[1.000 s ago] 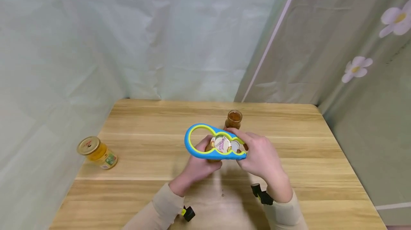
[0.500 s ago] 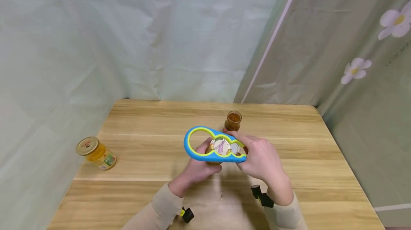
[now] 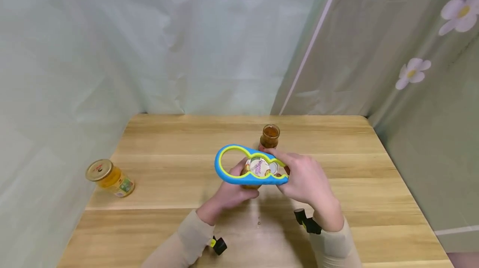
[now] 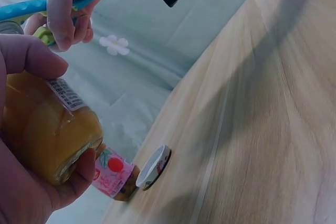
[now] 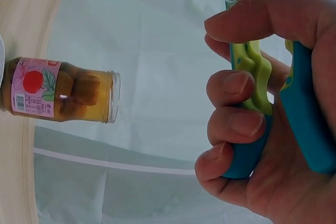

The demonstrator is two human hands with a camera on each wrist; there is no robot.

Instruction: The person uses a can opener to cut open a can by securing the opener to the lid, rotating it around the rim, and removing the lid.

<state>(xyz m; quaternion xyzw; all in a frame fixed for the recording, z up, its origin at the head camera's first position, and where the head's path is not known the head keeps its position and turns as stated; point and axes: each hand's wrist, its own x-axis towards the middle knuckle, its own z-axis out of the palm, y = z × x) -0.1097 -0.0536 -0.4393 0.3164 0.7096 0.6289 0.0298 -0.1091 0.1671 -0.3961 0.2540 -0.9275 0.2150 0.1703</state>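
Observation:
My left hand [image 3: 233, 195] holds a glass jar of yellow-orange contents [image 4: 47, 124] above the table, fingers and thumb wrapped round its body. Around its printed white lid [image 3: 258, 167] sits a blue and lime-green jar opener [image 3: 224, 177], at one of the middle curves. My right hand [image 3: 308, 178] grips both handles of the opener, with fingers curled over one side in the right wrist view. Beyond the hands stands a lidless jar [image 5: 68, 90] with a pink cherry label and brown pieces inside. A loose white lid [image 4: 155, 167] lies beside that jar.
At the table's left stands another jar [image 3: 114, 180] with yellow contents and a gold lid. The wooden table [image 3: 168, 135] is bordered by hanging pale curtains [image 3: 224, 51] at the back and sides. A tiny shiny speck [image 3: 258, 223] lies near the front.
Both hands, the held jar and the jar opener keep almost the same pose. The head view has shifted slightly.

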